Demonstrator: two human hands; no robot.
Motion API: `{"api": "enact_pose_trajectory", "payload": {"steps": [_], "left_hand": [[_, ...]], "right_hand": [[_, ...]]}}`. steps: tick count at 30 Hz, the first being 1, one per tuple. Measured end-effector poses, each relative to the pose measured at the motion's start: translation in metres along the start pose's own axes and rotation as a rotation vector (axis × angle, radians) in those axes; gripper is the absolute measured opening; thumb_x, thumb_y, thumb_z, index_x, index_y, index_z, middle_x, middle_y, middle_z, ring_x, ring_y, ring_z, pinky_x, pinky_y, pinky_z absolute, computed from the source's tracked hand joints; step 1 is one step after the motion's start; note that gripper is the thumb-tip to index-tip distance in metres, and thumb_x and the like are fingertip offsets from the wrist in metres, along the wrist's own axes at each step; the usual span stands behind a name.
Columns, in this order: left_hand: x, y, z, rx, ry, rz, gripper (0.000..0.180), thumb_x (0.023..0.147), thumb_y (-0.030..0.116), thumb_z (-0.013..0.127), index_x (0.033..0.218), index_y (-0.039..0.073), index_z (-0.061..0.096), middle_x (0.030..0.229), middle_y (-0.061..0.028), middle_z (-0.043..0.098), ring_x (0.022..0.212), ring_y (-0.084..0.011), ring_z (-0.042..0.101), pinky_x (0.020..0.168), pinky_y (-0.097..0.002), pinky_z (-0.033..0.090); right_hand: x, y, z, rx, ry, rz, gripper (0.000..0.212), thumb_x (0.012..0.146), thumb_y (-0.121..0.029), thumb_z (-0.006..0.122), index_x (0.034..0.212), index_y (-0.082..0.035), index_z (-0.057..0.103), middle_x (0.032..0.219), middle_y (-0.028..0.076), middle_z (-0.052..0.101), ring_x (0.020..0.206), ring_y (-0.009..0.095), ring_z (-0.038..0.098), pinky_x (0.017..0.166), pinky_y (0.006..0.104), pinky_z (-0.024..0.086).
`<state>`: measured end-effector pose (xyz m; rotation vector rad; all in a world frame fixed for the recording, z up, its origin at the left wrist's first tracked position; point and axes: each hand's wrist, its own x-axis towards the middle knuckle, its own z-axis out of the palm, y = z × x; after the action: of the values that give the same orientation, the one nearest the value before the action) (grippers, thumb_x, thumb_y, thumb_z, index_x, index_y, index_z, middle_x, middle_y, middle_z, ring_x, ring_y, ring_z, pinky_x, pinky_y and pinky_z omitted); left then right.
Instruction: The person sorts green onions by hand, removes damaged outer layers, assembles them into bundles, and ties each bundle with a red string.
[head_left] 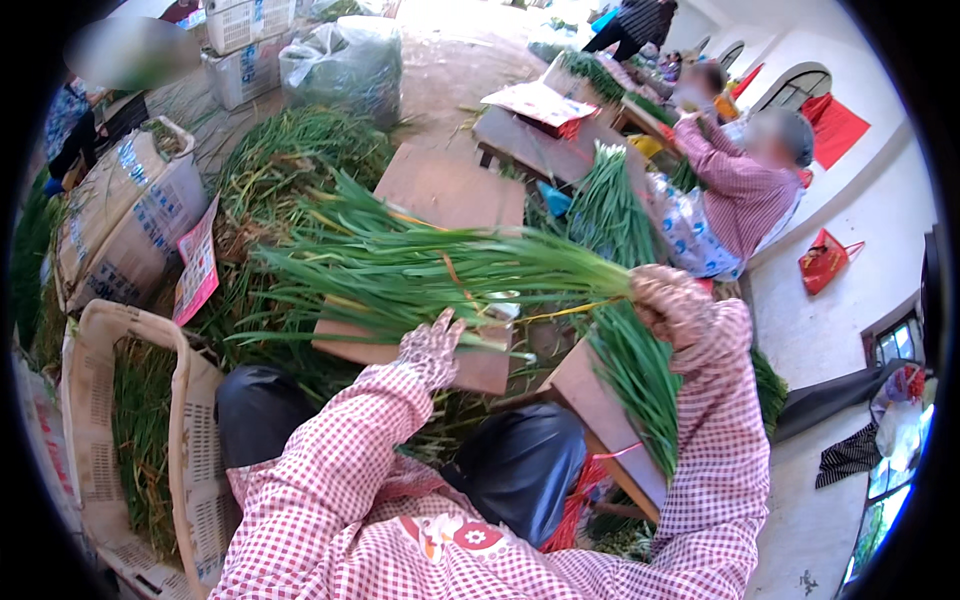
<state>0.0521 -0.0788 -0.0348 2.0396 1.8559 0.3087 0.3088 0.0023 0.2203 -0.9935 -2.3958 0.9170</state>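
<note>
A long bunch of Chinese chives (500, 262) stretches across the middle, its leaf tips fanned to the left. My right hand (675, 305), in a patterned glove, is closed round the pale root end of the bunch. Below the leaves, my left hand (430, 352), gloved too, has its fingers drawn together on a few loose chives, whose pale end (525, 357) sticks out to the right. Under the bunch is a brown board (470, 365). More chives (637, 380) lie on a small wooden bench (580, 390) beside my right forearm.
A plastic basket (180, 390) with trimmings stands at my left, near another large crate (130, 210). Behind lies a heap of loose greens (290, 165) and a clear bag (345, 75). At the right, a co-worker in a checked shirt (745, 190) sits by bunched chives (612, 205).
</note>
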Motion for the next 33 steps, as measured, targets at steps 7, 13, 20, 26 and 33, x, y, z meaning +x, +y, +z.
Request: {"api": "enact_pose_trajectory", "payload": {"steps": [7, 13, 20, 26, 33], "left_hand": [[-0.007, -0.001, -0.023, -0.071, -0.165, 0.034, 0.072, 0.077, 0.030, 0.061, 0.138, 0.011, 0.028, 0.145, -0.0136, 0.019, 0.116, -0.0351, 0.044, 0.099, -0.0423, 0.036], [-0.053, -0.003, -0.029, -0.179, 0.109, 0.297, 0.048, 0.081, 0.023, 0.057, 0.125, 0.006, 0.045, 0.121, -0.0184, 0.051, 0.106, -0.0326, 0.052, 0.092, -0.0384, 0.042], [-0.099, 0.026, -0.018, -2.006, -0.116, -0.284, 0.048, 0.087, 0.027, 0.058, 0.127, 0.010, 0.038, 0.118, -0.0113, 0.053, 0.106, -0.0228, 0.053, 0.091, -0.0364, 0.043], [-0.107, 0.001, 0.011, -2.383, -0.049, -0.462, 0.035, 0.090, 0.036, 0.051, 0.110, 0.008, 0.047, 0.107, -0.0157, 0.057, 0.094, -0.0298, 0.057, 0.082, -0.0451, 0.047], [-0.126, -0.013, 0.012, -2.417, -0.106, -0.426, 0.037, 0.088, 0.034, 0.052, 0.118, 0.012, 0.048, 0.107, -0.0101, 0.059, 0.089, -0.0218, 0.060, 0.077, -0.0359, 0.046]], "right_hand": [[0.002, -0.089, -0.043, 0.508, 0.502, 0.329, 0.021, 0.088, -0.022, 0.055, 0.099, -0.003, 0.055, 0.058, -0.002, 0.047, 0.039, 0.002, 0.034, 0.034, 0.0168, 0.024], [0.017, -0.063, 0.007, 0.328, 0.526, 0.286, 0.020, 0.089, -0.019, 0.053, 0.103, -0.004, 0.056, 0.068, 0.004, 0.054, 0.053, 0.012, 0.048, 0.046, 0.0258, 0.039], [-0.027, 0.012, 0.221, -0.026, 0.387, 0.145, 0.033, 0.087, -0.018, 0.054, 0.115, 0.000, 0.053, 0.098, 0.017, 0.061, 0.087, 0.026, 0.062, 0.079, 0.0320, 0.049], [-0.084, 0.003, 0.308, 0.208, -0.057, 0.171, 0.047, 0.087, -0.022, 0.054, 0.127, -0.002, 0.041, 0.114, 0.020, 0.055, 0.104, 0.029, 0.056, 0.087, 0.0359, 0.045], [-0.076, 0.038, 0.285, 0.914, -0.220, 0.919, 0.058, 0.086, -0.048, 0.051, 0.123, -0.004, 0.043, 0.112, 0.014, 0.053, 0.088, 0.017, 0.057, 0.072, 0.0318, 0.050]]}}
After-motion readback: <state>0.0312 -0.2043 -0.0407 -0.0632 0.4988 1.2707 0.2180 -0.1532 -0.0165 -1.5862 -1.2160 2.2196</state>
